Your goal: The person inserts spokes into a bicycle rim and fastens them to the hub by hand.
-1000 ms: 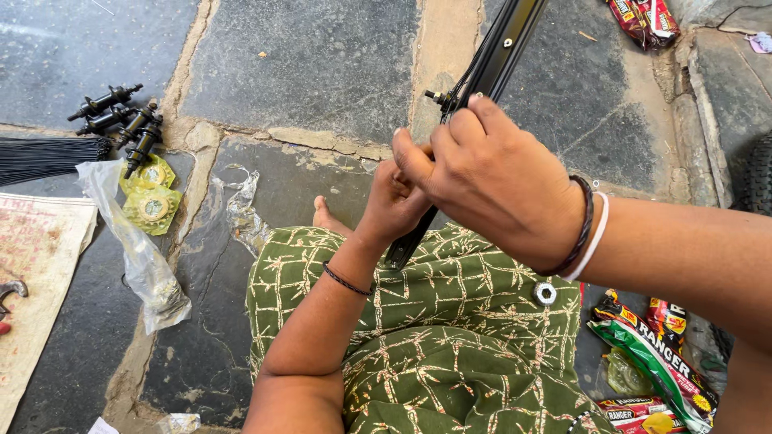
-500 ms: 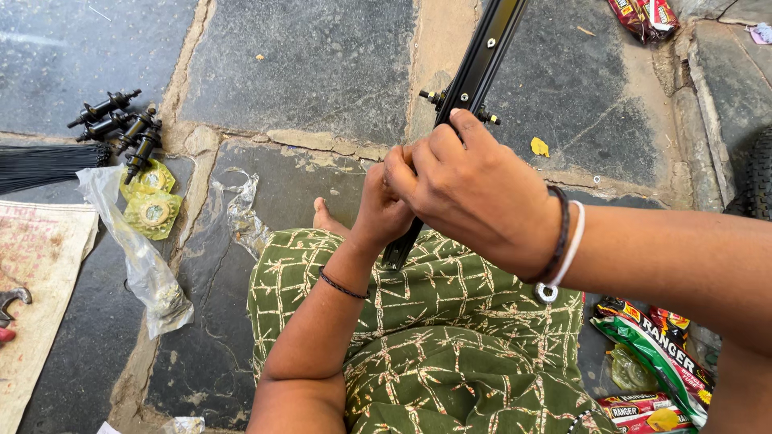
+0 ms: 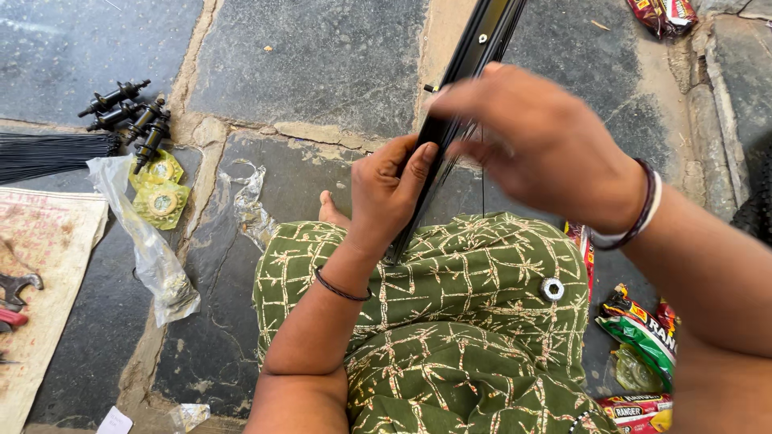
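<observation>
Stone floor under a cut-off black rim (image 3: 474, 56), left hand (image 3: 386, 193) gripping it, blurred right hand (image 3: 539, 141) grip unclear.

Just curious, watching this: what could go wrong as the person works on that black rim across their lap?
The small silver nut lies loose on the green cloth over the knee; a shift might roll it onto the stone floor. The left hand grips the black rim by its edge, so fingers could get pinched while the right hand works beside it.
</observation>
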